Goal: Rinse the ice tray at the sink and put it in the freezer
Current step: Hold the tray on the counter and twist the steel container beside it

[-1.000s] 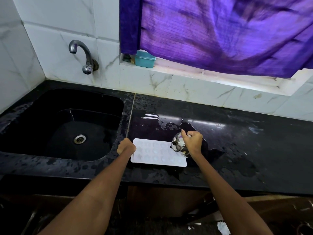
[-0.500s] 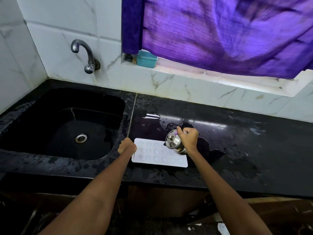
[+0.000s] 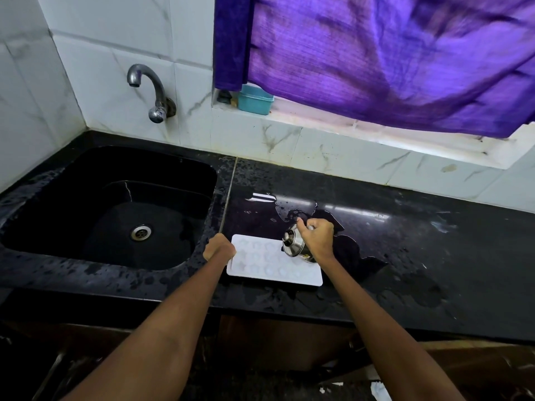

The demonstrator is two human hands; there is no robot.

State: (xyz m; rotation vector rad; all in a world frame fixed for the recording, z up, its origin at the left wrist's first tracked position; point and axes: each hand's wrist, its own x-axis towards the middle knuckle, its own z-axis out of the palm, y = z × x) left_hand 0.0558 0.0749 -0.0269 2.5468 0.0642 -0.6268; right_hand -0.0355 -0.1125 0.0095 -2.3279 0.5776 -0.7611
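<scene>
White tray (image 3: 275,260) right of sink (image 3: 110,204), left hand (image 3: 219,250) gripping its left edge; right hand (image 3: 318,238) clasping tilted steel pot (image 3: 293,243) above it

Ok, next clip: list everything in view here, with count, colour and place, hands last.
white plastic ice tray: one, white, flat on the counter right of the sink.
small steel lidded vessel: one, silver, tilted over the tray's right end.
black stone counter: one, black, wet with puddles around the tray.
black sink basin: one, black, left, with a steel drain.
curved metal tap: one, grey, on the wall above the sink.
teal plastic box: one, teal, on the window ledge.
purple curtain: one, purple, hanging over the window.
left hand: grips the tray's left edge.
right hand: holds the vessel.
</scene>
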